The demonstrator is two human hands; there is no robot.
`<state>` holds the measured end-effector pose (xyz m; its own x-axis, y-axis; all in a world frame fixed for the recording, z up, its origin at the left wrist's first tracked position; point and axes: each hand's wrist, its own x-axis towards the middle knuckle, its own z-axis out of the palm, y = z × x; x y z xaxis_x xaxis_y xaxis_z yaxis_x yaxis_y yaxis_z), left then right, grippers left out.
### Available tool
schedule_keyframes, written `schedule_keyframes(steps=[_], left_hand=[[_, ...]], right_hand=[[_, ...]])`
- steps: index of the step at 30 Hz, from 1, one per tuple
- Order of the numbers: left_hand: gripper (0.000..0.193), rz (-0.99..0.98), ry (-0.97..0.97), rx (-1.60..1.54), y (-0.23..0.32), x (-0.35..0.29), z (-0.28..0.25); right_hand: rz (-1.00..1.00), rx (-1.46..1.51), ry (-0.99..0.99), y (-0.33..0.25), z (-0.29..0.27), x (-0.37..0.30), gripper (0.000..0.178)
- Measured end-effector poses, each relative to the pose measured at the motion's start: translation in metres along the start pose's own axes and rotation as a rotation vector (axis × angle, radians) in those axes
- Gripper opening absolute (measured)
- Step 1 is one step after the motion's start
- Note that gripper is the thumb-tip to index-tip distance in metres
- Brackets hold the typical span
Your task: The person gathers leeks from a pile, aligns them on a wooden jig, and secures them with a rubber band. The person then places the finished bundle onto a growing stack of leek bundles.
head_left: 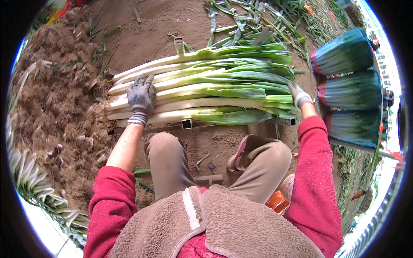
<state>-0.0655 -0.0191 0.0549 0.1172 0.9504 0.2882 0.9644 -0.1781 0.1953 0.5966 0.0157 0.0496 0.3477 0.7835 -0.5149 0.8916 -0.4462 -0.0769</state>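
Note:
Several long leeks (206, 102) lie side by side across a low metal frame (202, 128) in front of my knees. Their white stalks point left and their green leaves point right. My left hand (141, 96), in a grey glove, rests flat on the white stalks near their left ends, fingers stretched out. At the opposite side, my right hand (300, 95) in a pale glove touches the cut leaf ends with its fingers extended. Neither hand is wrapped around a leek. The right palm is partly hidden from view.
A heap of brown root trimmings (51, 107) covers the ground at left. Cut leaf scraps (258, 17) lie beyond the leeks. Three wrapped leek bundles (350, 92) stand at right. A short square post (179, 45) rises at the frame's far side. Something orange (278, 202) lies beside my leg.

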Motion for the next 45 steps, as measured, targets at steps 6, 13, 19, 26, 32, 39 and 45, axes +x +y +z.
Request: schedule_keyframes(steps=[6, 13, 19, 26, 32, 39, 45], left_hand=[[0.039, 0.0, 0.027, 0.02, 0.002, -0.001, -0.001], [0.037, -0.028, -0.026, 0.033, 0.01, 0.005, -0.01], [0.038, -0.086, -0.059, 0.064, 0.013, 0.005, -0.01], [0.044, -0.119, -0.034, -0.137, 0.013, -0.001, -0.005], [0.027, -0.128, 0.131, -0.423, -0.027, -0.018, -0.051], [0.039, -0.119, -0.113, -0.076, -0.12, -0.071, -0.088], [0.038, -0.165, -0.21, -0.316, -0.141, -0.039, -0.093]], right_hand=[[0.06, 0.139, 0.369, 0.192, 0.009, -0.008, 0.051], [-0.741, 0.835, 0.554, -0.086, -0.052, -0.097, 0.046], [-1.041, -0.151, 0.416, -0.347, 0.051, -0.182, 0.051], [-1.036, -0.255, 0.518, -0.353, 0.085, -0.178, 0.054], [-1.045, -0.293, 0.547, -0.35, 0.085, -0.171, 0.055], [-1.256, -0.088, 0.583, -0.334, 0.08, -0.186, 0.043], [-1.16, -0.201, 0.487, -0.343, 0.072, -0.196, 0.048]])
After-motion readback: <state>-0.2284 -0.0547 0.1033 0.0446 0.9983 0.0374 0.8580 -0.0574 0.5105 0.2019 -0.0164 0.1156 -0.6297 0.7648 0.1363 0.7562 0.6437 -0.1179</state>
